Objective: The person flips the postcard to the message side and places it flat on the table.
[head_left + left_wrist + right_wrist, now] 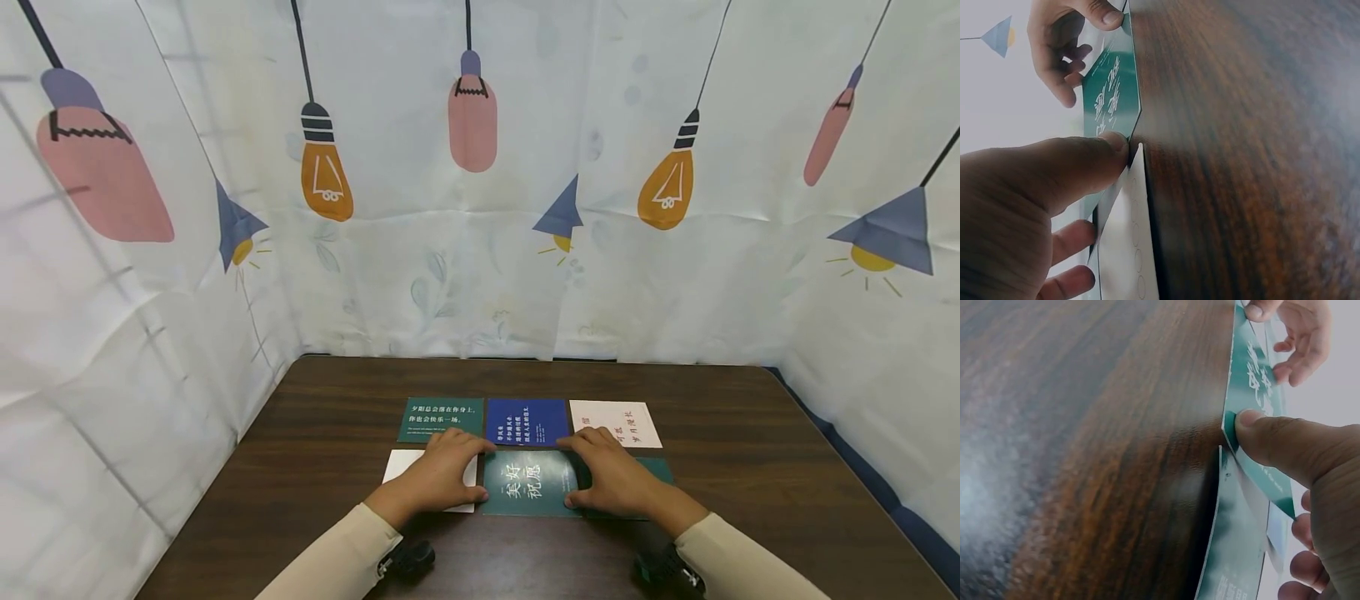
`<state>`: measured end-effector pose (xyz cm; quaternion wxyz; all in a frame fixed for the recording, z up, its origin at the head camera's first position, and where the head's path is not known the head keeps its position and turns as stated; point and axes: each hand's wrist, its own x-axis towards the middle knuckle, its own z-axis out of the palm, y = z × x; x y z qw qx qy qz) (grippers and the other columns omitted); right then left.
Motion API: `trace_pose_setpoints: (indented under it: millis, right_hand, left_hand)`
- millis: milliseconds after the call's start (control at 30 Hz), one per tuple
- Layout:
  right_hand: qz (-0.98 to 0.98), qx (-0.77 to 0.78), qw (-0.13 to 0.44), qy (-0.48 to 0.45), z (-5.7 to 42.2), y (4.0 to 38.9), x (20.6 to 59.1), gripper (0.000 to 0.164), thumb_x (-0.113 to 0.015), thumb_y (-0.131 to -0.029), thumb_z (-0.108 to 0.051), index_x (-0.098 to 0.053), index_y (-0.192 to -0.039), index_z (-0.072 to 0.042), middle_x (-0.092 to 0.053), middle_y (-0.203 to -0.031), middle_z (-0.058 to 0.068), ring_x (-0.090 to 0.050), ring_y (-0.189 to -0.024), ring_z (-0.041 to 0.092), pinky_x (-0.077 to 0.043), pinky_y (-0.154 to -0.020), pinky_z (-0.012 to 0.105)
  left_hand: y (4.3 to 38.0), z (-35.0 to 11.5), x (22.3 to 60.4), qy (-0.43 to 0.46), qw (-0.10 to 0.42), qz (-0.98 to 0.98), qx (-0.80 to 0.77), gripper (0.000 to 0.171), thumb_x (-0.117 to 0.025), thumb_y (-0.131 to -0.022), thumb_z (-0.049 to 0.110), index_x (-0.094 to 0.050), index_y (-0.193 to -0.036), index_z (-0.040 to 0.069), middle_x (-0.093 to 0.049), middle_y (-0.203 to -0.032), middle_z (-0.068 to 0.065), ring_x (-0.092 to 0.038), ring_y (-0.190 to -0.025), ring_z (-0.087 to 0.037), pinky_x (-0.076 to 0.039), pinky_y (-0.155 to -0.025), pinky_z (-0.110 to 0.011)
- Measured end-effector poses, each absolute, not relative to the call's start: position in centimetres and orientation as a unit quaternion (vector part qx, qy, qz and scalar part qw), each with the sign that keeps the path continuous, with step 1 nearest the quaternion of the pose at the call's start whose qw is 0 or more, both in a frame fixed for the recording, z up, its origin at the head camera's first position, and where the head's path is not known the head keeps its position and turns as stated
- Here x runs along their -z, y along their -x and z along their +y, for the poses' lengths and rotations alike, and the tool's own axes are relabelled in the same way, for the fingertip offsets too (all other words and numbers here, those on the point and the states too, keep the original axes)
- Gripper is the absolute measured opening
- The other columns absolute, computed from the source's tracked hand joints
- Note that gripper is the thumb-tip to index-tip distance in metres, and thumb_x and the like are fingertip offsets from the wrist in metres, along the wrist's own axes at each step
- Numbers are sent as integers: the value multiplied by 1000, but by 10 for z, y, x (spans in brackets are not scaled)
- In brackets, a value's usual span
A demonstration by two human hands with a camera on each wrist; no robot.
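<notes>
A green card (pixel 534 483) with large white Chinese characters lies in the middle of the near row, between both hands. My left hand (pixel 445 471) grips its left end, thumb at the near corner and index finger at the far corner. The left palm is over a white card (pixel 405 460), hiding part of it. My right hand (pixel 618 473) grips the right end, with its thumb (pixel 1257 428) on the near corner. Under the right hand lies another green card (pixel 658 468), partly covered. In the right wrist view, the middle card's edge overlaps this neighbour.
Behind them, a far row holds a green card (pixel 442 415), a blue card (pixel 527 421) and a white card with red writing (pixel 618 423). All lie on a dark wooden table (pixel 337 417). A white curtain (pixel 405 275) with printed lamps hangs around the table.
</notes>
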<state>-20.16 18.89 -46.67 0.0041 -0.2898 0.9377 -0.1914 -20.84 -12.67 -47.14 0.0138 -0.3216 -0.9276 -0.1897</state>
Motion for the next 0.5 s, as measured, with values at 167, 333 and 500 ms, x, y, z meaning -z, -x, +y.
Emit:
trace_pose_setpoints:
  millis: [167, 333, 500]
  right_hand:
    - [938, 193, -2, 289, 190, 200, 468, 83, -90, -76, -43, -56, -144, -9, -56, -131, 5, -49, -123, 28, -43, -102, 53]
    - [938, 194, -8, 287, 190, 199, 469, 81, -90, -76, -42, -58, -143, -10, -55, -128, 1, -48, -119, 23, -46, -100, 49]
    - [938, 201, -10, 284, 191, 198, 470, 76, -91, -76, -42, -60, -140, -12, -52, -125, -2, -45, -116, 20, -47, -97, 47]
  left_hand:
    - [209, -126, 471, 317, 16, -928, 193, 66, -89, -78, 34, -63, -135, 13, -63, -128, -3, -51, -121, -27, -37, -98, -53]
    - [209, -124, 469, 313, 18, -930, 192, 71, -91, -75, 34, -64, -136, 10, -62, -124, -2, -51, -118, -26, -38, -95, -51]
    - [208, -122, 466, 309, 12, -930, 197, 71, -92, -74, 33, -65, -136, 11, -59, -118, 1, -48, -113, -23, -37, -93, -49]
